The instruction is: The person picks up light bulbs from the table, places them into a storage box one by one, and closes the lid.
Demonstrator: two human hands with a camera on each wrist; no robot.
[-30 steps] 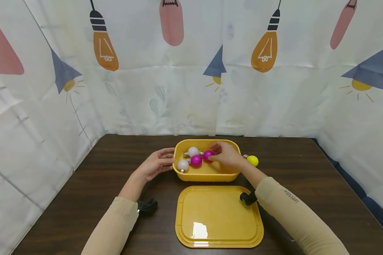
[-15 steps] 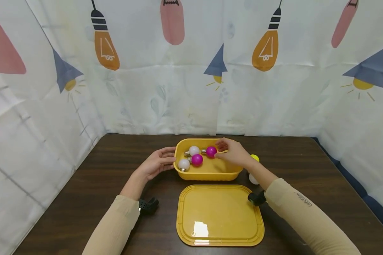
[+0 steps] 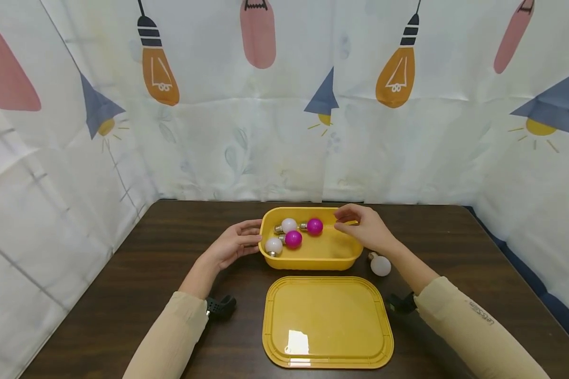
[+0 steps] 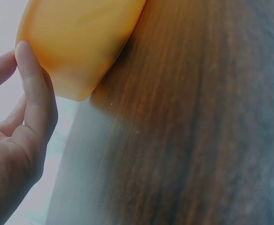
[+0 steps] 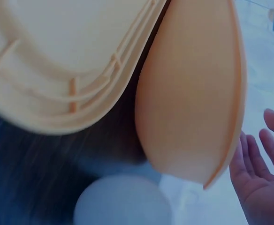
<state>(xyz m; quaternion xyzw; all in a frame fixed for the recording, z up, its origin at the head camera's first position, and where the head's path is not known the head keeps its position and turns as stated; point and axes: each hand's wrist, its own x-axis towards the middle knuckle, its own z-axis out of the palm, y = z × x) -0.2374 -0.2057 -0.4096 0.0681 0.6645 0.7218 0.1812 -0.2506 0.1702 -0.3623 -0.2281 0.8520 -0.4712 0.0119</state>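
Note:
A yellow plastic box (image 3: 308, 263) holds two white light bulbs (image 3: 288, 226) and two magenta light bulbs (image 3: 315, 227), grouped toward its left half. My left hand (image 3: 234, 243) rests its fingertips against the box's left end; in the left wrist view its thumb (image 4: 31, 70) touches the outer wall near the rim. Over the box's right end is my right hand (image 3: 367, 227), fingers loosely bent and nothing between them. A white bulb (image 3: 380, 266) lies on the table just right of the box, below the right wrist.
A yellow lid (image 3: 328, 322) lies flat on the dark wooden table (image 3: 208, 337) in front of the box. Light patterned curtains (image 3: 265, 131) enclose the table at the back and sides.
My right hand has moved right and away from the farther magenta bulb, which stays in the box. The white bulb outside came into sight; the yellow one is now hidden. My left hand stays put.

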